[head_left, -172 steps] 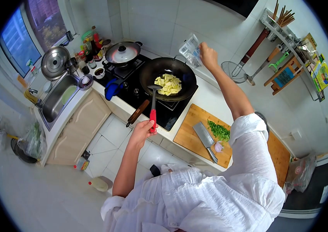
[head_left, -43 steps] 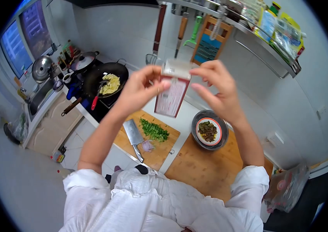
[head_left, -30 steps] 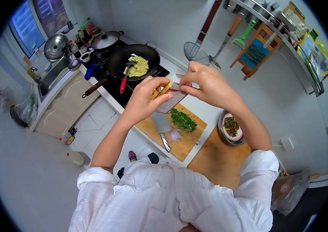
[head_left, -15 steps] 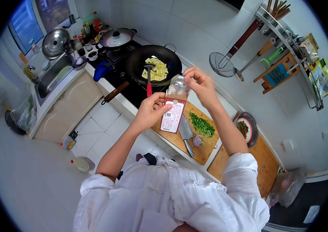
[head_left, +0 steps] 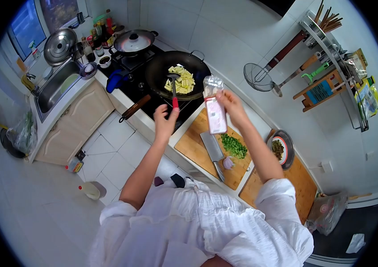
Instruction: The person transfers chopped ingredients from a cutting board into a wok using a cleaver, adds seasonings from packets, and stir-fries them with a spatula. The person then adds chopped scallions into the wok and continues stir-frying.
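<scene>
A clear packet with a pink label [head_left: 214,107] hung upright over the near edge of the stove, between the wok and the cutting board, pinched near its top by the right hand [head_left: 230,103], whose fingers were closed around it. The left hand [head_left: 164,121] was just beside the red grip of the spatula [head_left: 174,91], its fingers loosely spread at the handle's end; whether they touched it could not be told. The spatula's blade rested among pale yellow strips in the black wok [head_left: 177,69] on the dark cooktop. Below the packet a wooden cutting board [head_left: 193,149] carried a cleaver [head_left: 212,151] and chopped greens [head_left: 234,146]. A lidded pan [head_left: 134,41] stood behind the wok, a steel sink [head_left: 57,86] lay farther left, and utensils hung on the white tiled wall.
</scene>
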Demonstrator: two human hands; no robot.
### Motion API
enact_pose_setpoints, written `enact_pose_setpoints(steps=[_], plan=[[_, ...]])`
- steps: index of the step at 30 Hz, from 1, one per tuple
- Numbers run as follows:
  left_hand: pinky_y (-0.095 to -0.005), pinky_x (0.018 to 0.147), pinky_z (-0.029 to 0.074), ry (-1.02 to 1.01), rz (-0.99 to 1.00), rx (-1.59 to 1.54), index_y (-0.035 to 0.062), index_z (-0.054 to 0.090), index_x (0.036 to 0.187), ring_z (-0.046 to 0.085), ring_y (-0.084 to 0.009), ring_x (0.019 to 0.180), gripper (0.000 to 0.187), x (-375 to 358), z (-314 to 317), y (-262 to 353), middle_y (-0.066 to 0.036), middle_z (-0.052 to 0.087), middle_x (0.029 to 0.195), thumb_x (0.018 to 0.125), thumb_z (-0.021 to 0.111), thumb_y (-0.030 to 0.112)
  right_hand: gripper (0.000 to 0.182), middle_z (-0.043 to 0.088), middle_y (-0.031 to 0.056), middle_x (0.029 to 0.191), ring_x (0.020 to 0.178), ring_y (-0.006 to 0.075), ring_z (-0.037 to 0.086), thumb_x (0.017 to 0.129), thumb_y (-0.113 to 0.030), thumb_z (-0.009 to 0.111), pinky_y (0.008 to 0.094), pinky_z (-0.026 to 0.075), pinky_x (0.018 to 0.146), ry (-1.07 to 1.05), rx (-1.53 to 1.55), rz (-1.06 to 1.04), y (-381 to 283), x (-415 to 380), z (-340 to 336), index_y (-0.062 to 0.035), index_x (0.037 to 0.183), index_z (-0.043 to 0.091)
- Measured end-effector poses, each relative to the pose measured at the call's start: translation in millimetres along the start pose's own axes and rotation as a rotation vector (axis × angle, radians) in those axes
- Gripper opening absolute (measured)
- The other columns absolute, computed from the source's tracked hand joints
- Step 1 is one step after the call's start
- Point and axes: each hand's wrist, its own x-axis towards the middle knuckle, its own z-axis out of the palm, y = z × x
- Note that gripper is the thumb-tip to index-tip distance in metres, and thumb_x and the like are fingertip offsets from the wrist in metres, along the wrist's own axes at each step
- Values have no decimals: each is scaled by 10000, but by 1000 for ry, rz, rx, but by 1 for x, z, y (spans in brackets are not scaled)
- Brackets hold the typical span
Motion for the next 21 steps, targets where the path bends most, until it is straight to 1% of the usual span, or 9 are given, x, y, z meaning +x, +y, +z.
enact_pose_setpoints(steps=[2, 4, 7, 8, 9, 11, 12, 16, 21], plan=[[-341, 875, 472, 127, -99, 90, -2, 369, 1329, 561, -259, 1025, 724, 14, -4, -23, -192, 454, 1282, 819, 696, 395, 252, 626, 8, 798, 675, 73, 567, 914, -239, 594, 249, 454, 593, 3, -77, -3, -3, 24, -16, -32, 1057, 575], [-448, 905, 474, -150, -819, -380, -4, 204, 1413, 529, -341, 1112, 931, 21, -9, -22, -232, 350, 1371, 790, 689, 489, 255, 621, 7, 791, 664, 74, 563, 912, -248, 598, 250, 446, 575, 1, -156, -11, -3, 51, -30, -33, 1049, 585], [-522, 890, 481, -234, -1021, -850, 18, 63, 1446, 490, -381, 1172, 1050, 34, 8, -41, -244, 346, 1380, 770, 679, 536, 246, 605, 0, 773, 639, 76, 547, 906, -238, 604, 257, 442, 566, -25, -251, -74, -2, 93, -44, -32, 1041, 601], [-420, 715, 542, -238, -1011, -830, 29, 323, 1327, 603, -316, 911, 811, 39, 15, -44, -201, 519, 1128, 794, 649, 547, 245, 602, 2, 775, 640, 76, 542, 904, -234, 606, 260, 442, 569, -52, -278, -65, -2, 105, -49, -28, 1036, 606], [-420, 715, 542, -238, -1008, -833, 29, 323, 1327, 603, -316, 911, 811, 45, 17, -53, -201, 519, 1128, 794, 649, 547, 243, 599, 3, 777, 642, 77, 537, 903, -230, 608, 263, 443, 573, -79, -304, -54, -4, 114, -51, -24, 1032, 611], [-284, 501, 458, -381, -898, -801, 56, 510, 1007, 551, -179, 632, 470, 57, 22, -71, -93, 566, 822, 852, 616, 487, 257, 605, 24, 784, 671, 87, 542, 889, -231, 623, 275, 447, 603, -76, -365, -85, -8, 131, -54, -8, 1014, 606], [-216, 398, 293, -246, -858, -711, 93, 475, 773, 391, -86, 471, 368, 51, 22, -43, 6, 469, 621, 918, 549, 423, 274, 619, 58, 807, 708, 124, 566, 876, -235, 638, 297, 456, 638, -111, -522, -133, -5, 145, -60, -2, 1015, 598], [-200, 364, 247, -172, -613, -469, 83, 509, 823, 349, -52, 429, 300, 54, 0, -29, 35, 431, 590, 973, 456, 337, 312, 624, 91, 847, 777, 179, 575, 864, -232, 656, 322, 461, 706, -19, -890, -245, -7, 179, -57, -5, 1056, 560], [-210, 360, 250, -189, -495, -289, 71, 512, 754, 353, -48, 412, 337, 37, -35, -1, 27, 447, 565, 973, 459, 322, 378, 625, 155, 883, 831, 254, 594, 825, -250, 694, 364, 464, 748, -19, -986, -347, -18, 219, -54, 6, 1061, 547]])
